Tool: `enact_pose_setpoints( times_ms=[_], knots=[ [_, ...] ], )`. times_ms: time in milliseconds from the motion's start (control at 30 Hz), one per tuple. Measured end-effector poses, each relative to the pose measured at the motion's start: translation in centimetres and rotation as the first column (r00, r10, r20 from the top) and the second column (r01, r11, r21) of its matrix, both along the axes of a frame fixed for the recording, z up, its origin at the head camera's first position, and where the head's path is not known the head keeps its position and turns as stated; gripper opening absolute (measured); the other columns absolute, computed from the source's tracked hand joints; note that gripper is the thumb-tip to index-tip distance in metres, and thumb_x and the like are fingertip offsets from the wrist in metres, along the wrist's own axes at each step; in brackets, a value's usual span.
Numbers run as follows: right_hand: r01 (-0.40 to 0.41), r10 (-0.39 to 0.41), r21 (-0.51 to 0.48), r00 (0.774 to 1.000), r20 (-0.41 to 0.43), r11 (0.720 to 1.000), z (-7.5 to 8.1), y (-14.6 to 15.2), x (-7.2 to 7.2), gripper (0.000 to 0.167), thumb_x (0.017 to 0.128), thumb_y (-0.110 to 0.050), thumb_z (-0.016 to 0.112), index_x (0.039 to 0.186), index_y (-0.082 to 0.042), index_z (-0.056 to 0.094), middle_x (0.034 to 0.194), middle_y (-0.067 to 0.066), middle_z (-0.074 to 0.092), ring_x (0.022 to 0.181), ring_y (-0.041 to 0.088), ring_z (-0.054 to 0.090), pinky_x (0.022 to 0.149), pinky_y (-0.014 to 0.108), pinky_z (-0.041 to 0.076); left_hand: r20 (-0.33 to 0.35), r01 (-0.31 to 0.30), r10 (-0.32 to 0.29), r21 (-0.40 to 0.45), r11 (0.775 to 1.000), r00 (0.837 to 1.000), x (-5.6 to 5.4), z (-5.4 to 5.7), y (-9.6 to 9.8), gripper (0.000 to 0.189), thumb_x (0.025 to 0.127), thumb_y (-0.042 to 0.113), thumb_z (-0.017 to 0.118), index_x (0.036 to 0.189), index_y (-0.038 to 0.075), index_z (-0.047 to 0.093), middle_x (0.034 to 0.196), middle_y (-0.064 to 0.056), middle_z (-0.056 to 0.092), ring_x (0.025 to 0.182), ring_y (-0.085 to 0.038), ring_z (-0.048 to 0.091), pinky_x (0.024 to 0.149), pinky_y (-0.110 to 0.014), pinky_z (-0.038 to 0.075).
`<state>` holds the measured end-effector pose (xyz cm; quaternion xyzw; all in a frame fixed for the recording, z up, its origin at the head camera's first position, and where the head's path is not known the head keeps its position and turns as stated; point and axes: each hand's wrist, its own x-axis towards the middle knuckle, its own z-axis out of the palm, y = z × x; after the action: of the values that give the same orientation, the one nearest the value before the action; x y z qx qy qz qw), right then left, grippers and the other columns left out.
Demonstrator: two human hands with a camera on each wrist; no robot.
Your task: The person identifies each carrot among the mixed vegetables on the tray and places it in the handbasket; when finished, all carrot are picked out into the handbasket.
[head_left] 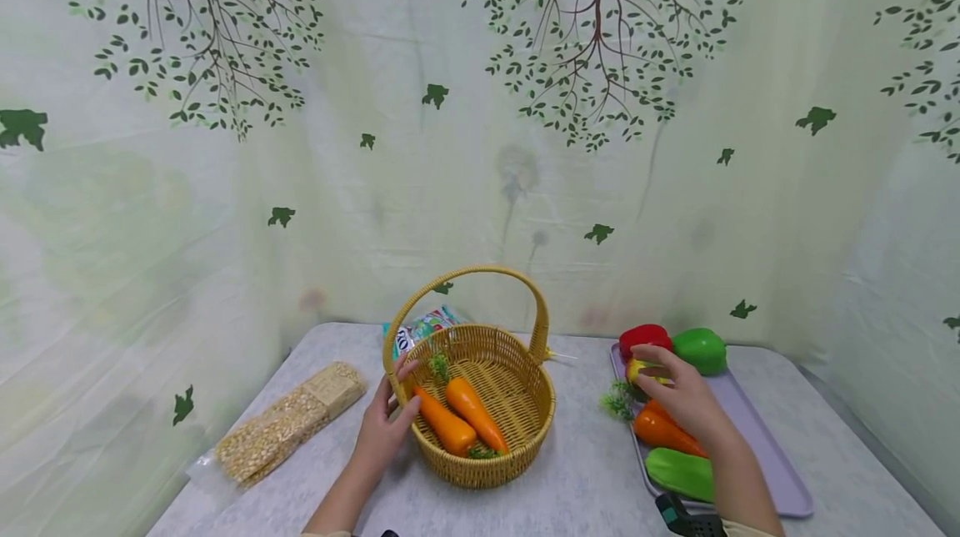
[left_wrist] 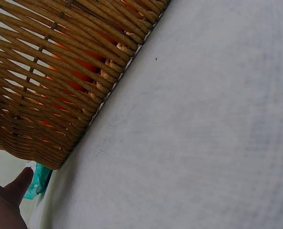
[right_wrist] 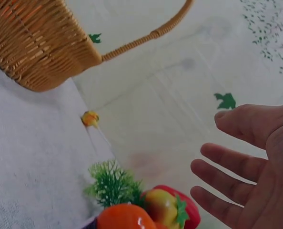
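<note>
A woven basket (head_left: pixel 480 474) with a tall arched handle stands mid-table, two orange carrots (head_left: pixel 476 414) lying inside it. My left hand (head_left: pixel 384 430) is at the basket's left side, thumb and fingers spread against the rim by the handle's foot. In the left wrist view, a straight finger (left_wrist: pixel 20 185) shows beside the wickerwork. Above the lilac tray (head_left: pixel 757 445) hovers my right hand (head_left: pixel 686 395), fingers spread and holding nothing. Under and around it lie an orange carrot (head_left: pixel 663 430), a yellow vegetable (right_wrist: pixel 161 206), a red pepper (head_left: pixel 645 339), a green pepper (head_left: pixel 701 350) and a long green vegetable (head_left: pixel 680 473).
A clear bag of pale kernels (head_left: pixel 288 420) lies to the left of the basket. Behind the basket is a teal printed packet (head_left: pixel 423 328). A small yellow item with a pale stick (right_wrist: pixel 90 119) sits near the back edge. A leaf-patterned curtain (head_left: pixel 480 187) encloses the table.
</note>
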<state>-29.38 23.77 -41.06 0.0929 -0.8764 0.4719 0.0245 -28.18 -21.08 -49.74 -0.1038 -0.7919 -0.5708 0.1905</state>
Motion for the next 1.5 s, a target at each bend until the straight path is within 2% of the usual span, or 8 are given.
enact_pose_setpoints(
  times_ms=[167,333,700,967,1200,1300,1500],
  knots=[
    [0.048,-0.048,0.006,0.998,0.049,0.999,-0.9,1.1,-0.3,0.053,0.1,-0.032,0.059,0.148,-0.014,0.044,0.149,0.02,0.047,0.132,0.042,0.047,0.097,0.046,0.056,0.011,-0.01,0.011,-0.003,1.0,1.0,0.1,-0.1,0.1,0.063,0.1,0.019,0.06,0.155,0.032,0.032,0.157,0.004,0.045,0.148,-0.029,0.034,0.112,-0.062,0.036],
    [0.086,-0.089,0.043,0.993,0.073,0.995,-1.7,2.0,-0.2,0.055,0.101,-0.03,0.058,0.15,-0.013,0.041,0.151,0.022,0.045,0.134,0.043,0.046,0.099,0.049,0.054,0.035,-0.01,0.01,-0.001,1.0,0.999,0.3,0.1,0.2,0.065,0.1,0.02,0.06,0.154,0.04,0.03,0.155,0.006,0.047,0.148,-0.028,0.034,0.113,-0.061,0.036],
    [0.122,-0.126,0.045,0.986,0.107,0.991,-3.1,3.4,-0.7,0.059,0.101,-0.035,0.058,0.151,-0.009,0.039,0.151,0.026,0.044,0.133,0.046,0.046,0.104,0.051,0.051,0.036,-0.009,0.009,0.003,1.0,0.999,0.4,0.0,0.2,0.065,0.1,0.02,0.06,0.154,0.04,0.03,0.154,0.006,0.048,0.148,-0.028,0.035,0.113,-0.062,0.036],
    [0.142,-0.149,0.061,0.978,0.145,0.988,-3.9,4.1,-1.0,0.057,0.102,-0.03,0.057,0.15,-0.006,0.04,0.149,0.027,0.046,0.133,0.048,0.045,0.105,0.054,0.049,0.044,-0.024,0.024,-0.009,1.0,0.999,0.1,-0.4,0.1,0.067,0.1,0.02,0.06,0.155,0.041,0.028,0.155,0.005,0.047,0.148,-0.03,0.035,0.113,-0.063,0.036],
    [0.137,-0.151,0.088,0.971,0.185,0.987,-4.7,4.5,-1.5,0.056,0.099,-0.028,0.062,0.147,-0.003,0.044,0.146,0.029,0.048,0.129,0.048,0.049,0.104,0.055,0.049,0.057,-0.017,0.016,0.001,1.0,0.998,0.3,-0.2,0.0,0.066,0.1,0.021,0.06,0.154,0.043,0.028,0.155,0.007,0.047,0.148,-0.03,0.035,0.114,-0.062,0.035],
    [0.114,-0.132,0.105,0.975,0.18,0.988,-5.2,4.7,-1.5,0.055,0.098,-0.026,0.063,0.145,-0.003,0.047,0.144,0.028,0.051,0.127,0.047,0.052,0.103,0.055,0.05,0.049,-0.013,0.013,0.002,1.0,0.999,0.3,-0.1,0.0,0.066,0.1,0.021,0.06,0.154,0.041,0.029,0.155,0.007,0.047,0.148,-0.03,0.035,0.113,-0.062,0.035],
    [0.088,-0.114,0.163,0.981,0.156,0.983,-5.8,4.9,-1.9,0.052,0.097,-0.029,0.065,0.141,-0.003,0.053,0.138,0.029,0.056,0.12,0.046,0.056,0.099,0.056,0.051,0.014,-0.006,0.006,-0.002,1.0,1.0,0.3,0.1,0.0,0.063,0.1,0.018,0.059,0.156,0.028,0.031,0.156,0.002,0.047,0.149,-0.028,0.034,0.113,-0.063,0.036]
  ],
)
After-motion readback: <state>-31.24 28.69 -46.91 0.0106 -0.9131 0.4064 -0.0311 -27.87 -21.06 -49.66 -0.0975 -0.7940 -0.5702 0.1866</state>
